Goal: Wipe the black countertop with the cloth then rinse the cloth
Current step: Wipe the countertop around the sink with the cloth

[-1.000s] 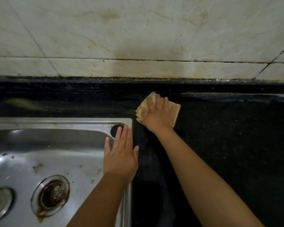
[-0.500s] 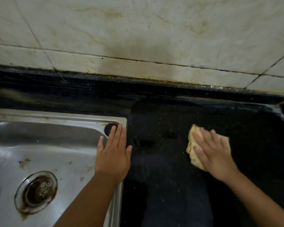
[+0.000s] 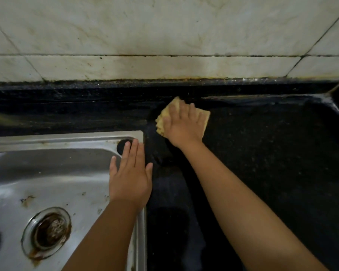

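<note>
Two hands in view; right hand [image 3: 181, 125] flat, fingers spread, pressing folded yellow cloth [image 3: 203, 120] onto black stone countertop [image 3: 272, 153], now back near the rear edge after swinging right; left hand [image 3: 130, 176] open, resting on steel sink rim [image 3: 67, 136]; wiping ongoing, rinse pending.

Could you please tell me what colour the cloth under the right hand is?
The cloth is pale yellow, seen best in the head view.

Right hand [image 3: 181, 127] presses yellow cloth [image 3: 203, 119] on black countertop [image 3: 272, 163] beside sink [image 3: 47, 173].
</note>
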A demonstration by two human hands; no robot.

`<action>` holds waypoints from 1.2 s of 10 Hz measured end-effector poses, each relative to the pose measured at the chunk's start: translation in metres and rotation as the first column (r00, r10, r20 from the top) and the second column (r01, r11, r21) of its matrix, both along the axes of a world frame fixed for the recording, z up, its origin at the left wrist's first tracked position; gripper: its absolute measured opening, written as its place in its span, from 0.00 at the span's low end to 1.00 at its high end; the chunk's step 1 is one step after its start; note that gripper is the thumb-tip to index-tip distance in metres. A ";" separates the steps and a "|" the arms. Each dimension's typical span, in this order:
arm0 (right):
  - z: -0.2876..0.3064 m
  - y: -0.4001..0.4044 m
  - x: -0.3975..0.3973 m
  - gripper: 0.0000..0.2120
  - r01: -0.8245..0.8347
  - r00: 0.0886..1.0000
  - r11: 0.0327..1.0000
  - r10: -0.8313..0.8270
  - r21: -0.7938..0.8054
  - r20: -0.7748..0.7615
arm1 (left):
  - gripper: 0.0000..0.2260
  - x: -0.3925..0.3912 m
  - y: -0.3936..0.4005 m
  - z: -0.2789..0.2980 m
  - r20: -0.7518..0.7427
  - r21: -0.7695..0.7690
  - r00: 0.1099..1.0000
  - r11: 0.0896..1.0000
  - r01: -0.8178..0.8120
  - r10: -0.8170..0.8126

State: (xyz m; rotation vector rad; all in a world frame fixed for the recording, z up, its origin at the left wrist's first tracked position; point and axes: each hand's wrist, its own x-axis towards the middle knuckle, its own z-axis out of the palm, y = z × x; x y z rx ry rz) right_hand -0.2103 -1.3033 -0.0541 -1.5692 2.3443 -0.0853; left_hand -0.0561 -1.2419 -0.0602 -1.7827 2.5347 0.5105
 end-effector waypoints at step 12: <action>0.011 0.107 -0.001 0.24 -0.428 0.903 0.898 0.430 0.103 0.006 | 0.23 -0.008 0.008 0.012 0.048 -0.009 0.997 0.998 -0.062 0.062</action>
